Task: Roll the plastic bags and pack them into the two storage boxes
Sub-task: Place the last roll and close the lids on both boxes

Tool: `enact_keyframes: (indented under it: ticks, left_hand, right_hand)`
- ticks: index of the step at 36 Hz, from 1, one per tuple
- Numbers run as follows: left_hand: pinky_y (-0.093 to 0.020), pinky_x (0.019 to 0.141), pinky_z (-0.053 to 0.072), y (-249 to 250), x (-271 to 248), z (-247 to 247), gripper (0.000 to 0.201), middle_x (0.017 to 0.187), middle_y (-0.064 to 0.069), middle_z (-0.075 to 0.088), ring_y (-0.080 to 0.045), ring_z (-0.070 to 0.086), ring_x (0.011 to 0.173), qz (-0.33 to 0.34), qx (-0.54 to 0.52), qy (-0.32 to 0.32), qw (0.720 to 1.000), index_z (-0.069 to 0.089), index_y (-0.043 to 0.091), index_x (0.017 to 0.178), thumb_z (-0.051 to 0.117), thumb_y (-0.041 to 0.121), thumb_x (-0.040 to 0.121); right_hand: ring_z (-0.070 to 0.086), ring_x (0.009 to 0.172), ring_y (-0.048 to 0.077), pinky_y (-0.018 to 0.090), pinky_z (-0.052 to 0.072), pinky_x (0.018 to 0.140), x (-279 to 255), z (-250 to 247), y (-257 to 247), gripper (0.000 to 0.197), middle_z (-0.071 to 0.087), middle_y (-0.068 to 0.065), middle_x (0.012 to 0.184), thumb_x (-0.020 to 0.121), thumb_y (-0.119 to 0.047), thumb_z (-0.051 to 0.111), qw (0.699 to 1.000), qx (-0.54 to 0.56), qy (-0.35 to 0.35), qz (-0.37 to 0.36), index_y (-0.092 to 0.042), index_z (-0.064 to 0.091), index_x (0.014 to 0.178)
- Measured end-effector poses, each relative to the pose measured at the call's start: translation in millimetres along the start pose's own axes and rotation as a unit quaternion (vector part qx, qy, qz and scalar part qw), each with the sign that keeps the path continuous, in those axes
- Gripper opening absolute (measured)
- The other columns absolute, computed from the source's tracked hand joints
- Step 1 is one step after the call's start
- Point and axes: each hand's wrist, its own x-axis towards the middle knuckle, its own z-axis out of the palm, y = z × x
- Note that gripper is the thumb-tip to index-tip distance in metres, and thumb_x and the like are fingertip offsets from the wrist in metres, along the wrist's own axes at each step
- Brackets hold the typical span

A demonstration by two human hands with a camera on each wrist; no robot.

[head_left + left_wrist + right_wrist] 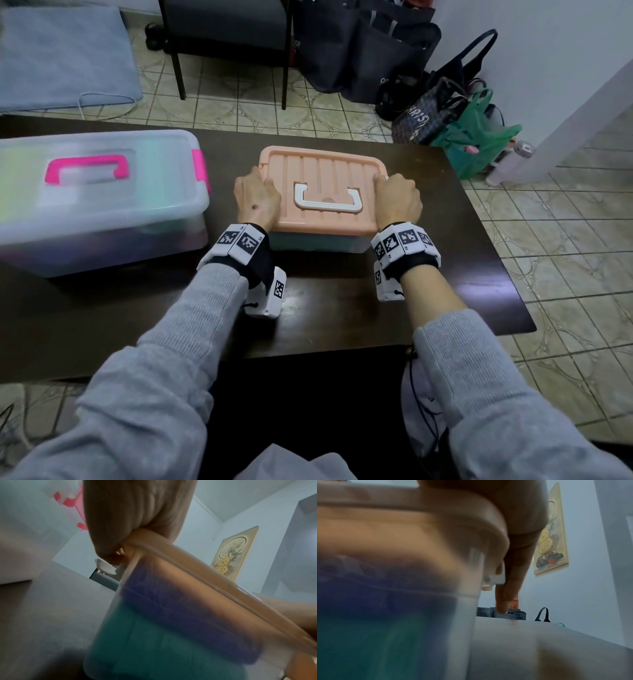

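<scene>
A small translucent box with a peach lid (325,171) and white handle (328,198) stands closed at the table's middle. My left hand (257,198) lies over the lid's left end, fingers curled round its edge (188,563) by the white latch (106,566). At the right end my right hand (399,200) has its palm on the lid's corner, and a straight finger (513,574) points down against the white latch (496,578). Blue bags (171,615) and green bags (385,642) show through the wall. A larger clear box (102,192) with a pink handle sits closed at the left.
The dark brown table (342,308) has bare surface in front of and to the right of the small box. On the tiled floor beyond the right corner lie a green plastic bag (472,144) and dark tote bags (359,51). Chair legs (180,68) stand behind the table.
</scene>
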Motion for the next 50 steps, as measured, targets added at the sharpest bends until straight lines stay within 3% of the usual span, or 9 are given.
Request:
enact_keyframes:
  ticks: [8,13,16,21,26,35,41,44,50]
  left_hand:
    - [-0.04,0.104,0.024,0.3,-6.7,0.1,0.035,0.14,-0.006,0.04,-0.031,0.031,0.127,-0.047,0.027,0.034,0.998,0.053,0.02,0.129,0.042,0.027,0.096]
    - [-0.031,0.108,0.028,-7.6,1.7,1.2,0.044,0.143,-0.007,0.044,-0.026,0.038,0.132,-0.057,-0.121,-0.002,0.991,0.046,0.02,0.137,0.047,0.025,0.094]
    - [-0.013,0.088,0.035,-9.8,-2.6,-2.4,0.049,0.129,-0.005,0.051,-0.017,0.05,0.116,-0.139,-0.287,0.014,0.948,0.043,0.006,0.134,0.059,0.02,0.09]
    - [-0.035,0.076,0.055,-14.7,-4.8,-14.7,0.015,0.082,-0.008,0.065,-0.02,0.064,0.076,-0.243,-0.471,-0.075,0.845,0.059,0.001,0.084,0.069,0.013,0.085]
    - [-0.048,0.089,0.052,-14.0,-3.6,-20.3,0.025,0.107,-0.019,0.067,-0.03,0.066,0.099,-0.245,-0.497,-0.109,0.825,0.062,-0.005,0.105,0.067,0.011,0.086]
    - [-0.049,0.102,0.043,-23.3,-5.6,-28.7,0.018,0.112,-0.021,0.061,-0.032,0.06,0.101,-0.198,-0.516,-0.17,0.816,0.06,-0.002,0.108,0.054,-0.002,0.091]
    - [-0.025,0.077,0.054,-22.4,-12.0,-31.1,0.034,0.096,-0.011,0.064,-0.014,0.064,0.081,-0.186,-0.516,-0.15,0.823,0.049,-0.007,0.126,0.03,-0.004,0.099]
    - [-0.034,0.093,0.048,-22.6,-9.9,-26.6,0.036,0.123,-0.021,0.058,-0.023,0.057,0.103,-0.198,-0.506,-0.123,0.83,0.047,-0.006,0.13,0.026,0.0,0.101]
    - [-0.041,0.1,0.045,-28.2,-4.1,-21.6,0.037,0.128,-0.024,0.054,-0.025,0.056,0.105,-0.215,-0.526,-0.108,0.816,0.047,-0.007,0.13,0.026,-0.002,0.1]
  right_hand:
    - [0.033,0.134,0.031,0.048,0.03,0.104,4.1,9.1,-14.4,0.047,0.038,0.013,0.145,0.1,-0.039,0.029,0.995,-0.015,0.008,-0.096,-0.016,0.034,0.142]
    - [0.0,0.146,0.03,0.062,0.007,0.112,-15.3,12.3,-65.3,0.047,0.002,0.002,0.159,0.101,-0.039,0.028,0.954,0.017,-0.182,-0.239,-0.038,0.02,0.147]
    - [-0.01,0.146,0.028,0.067,-0.003,0.108,-28.9,14.4,-91.1,0.044,-0.005,-0.004,0.16,0.102,-0.044,0.02,0.938,0.046,-0.232,-0.254,-0.046,0.019,0.146]
    - [-0.018,0.144,0.03,0.069,-0.011,0.104,-30.9,27.6,-108.3,0.043,-0.008,-0.006,0.159,0.101,-0.046,0.014,0.932,0.001,-0.234,-0.278,-0.052,0.013,0.144]
    - [-0.019,0.144,0.031,0.07,-0.008,0.104,-30.9,32.5,-110.2,0.045,-0.012,-0.006,0.159,0.101,-0.044,0.012,0.928,-0.038,-0.228,-0.293,-0.052,0.006,0.145]
    - [-0.02,0.144,0.028,0.07,-0.008,0.105,-32.8,35.8,-111.2,0.053,-0.014,-0.007,0.158,0.101,-0.045,0.012,0.93,-0.053,-0.22,-0.288,-0.034,-0.003,0.15]
    - [-0.021,0.143,0.028,0.069,-0.009,0.105,-31.3,33.9,-111.1,0.052,-0.015,-0.006,0.158,0.101,-0.045,0.012,0.924,-0.06,-0.235,-0.295,-0.035,-0.001,0.15]
    - [-0.022,0.143,0.029,0.068,-0.011,0.104,-29.6,29.8,-109.1,0.052,-0.015,-0.005,0.158,0.101,-0.046,0.015,0.921,-0.048,-0.246,-0.299,-0.038,-0.001,0.149]
    - [-0.023,0.142,0.03,0.068,-0.013,0.104,-30.9,29.4,-105.0,0.061,-0.015,-0.003,0.158,0.095,-0.059,0.025,0.914,-0.045,-0.248,-0.317,-0.043,0.0,0.148]
